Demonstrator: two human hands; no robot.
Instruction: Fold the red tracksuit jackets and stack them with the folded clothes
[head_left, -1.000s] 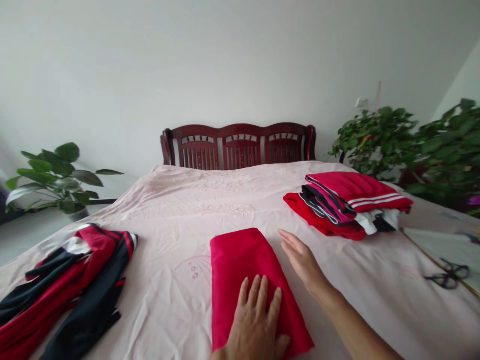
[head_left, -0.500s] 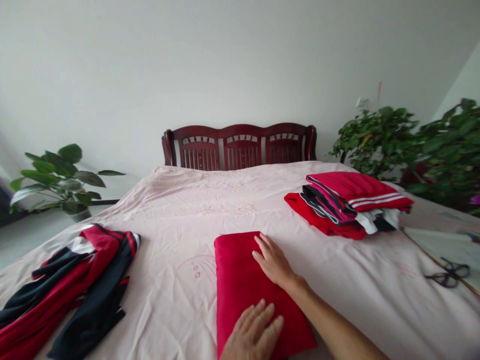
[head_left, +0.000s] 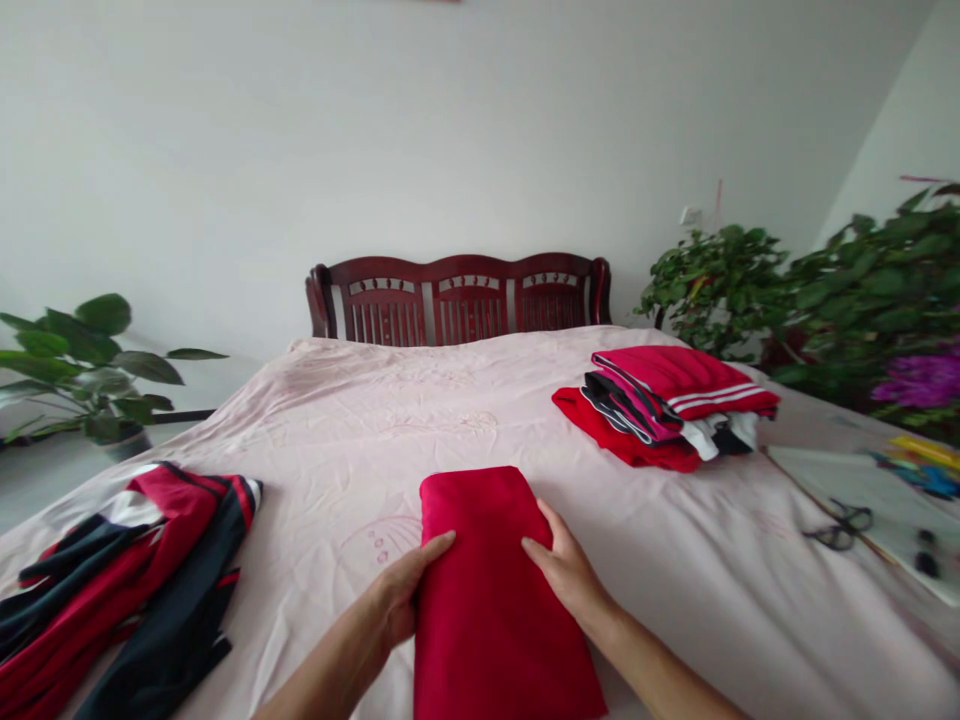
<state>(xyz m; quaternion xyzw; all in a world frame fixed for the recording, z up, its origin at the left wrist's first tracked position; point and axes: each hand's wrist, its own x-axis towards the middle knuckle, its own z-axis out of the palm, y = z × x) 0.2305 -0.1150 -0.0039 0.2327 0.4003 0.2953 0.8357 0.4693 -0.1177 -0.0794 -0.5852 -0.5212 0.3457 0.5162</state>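
A folded red garment lies lengthwise in front of me on the pale pink bedsheet. My left hand grips its left edge, thumb on top and fingers tucked beneath or behind the side. On the opposite edge, my right hand holds it the same way, the thumb resting on the cloth; its other fingers are partly hidden. To the right is a stack of folded clothes, topped by a red piece with white stripes. An unfolded red, navy and white garment is spread at the left.
Black glasses lie on the right by a light board or sheet. Small colourful items sit beyond. A dark wooden headrest stands behind the bed. Potted plants and leafy bushes flank it.
Both hands were lying flat on the red garment; now they grasp its two side edges. My left hand moved to the left edge. The view has shifted slightly to the right.
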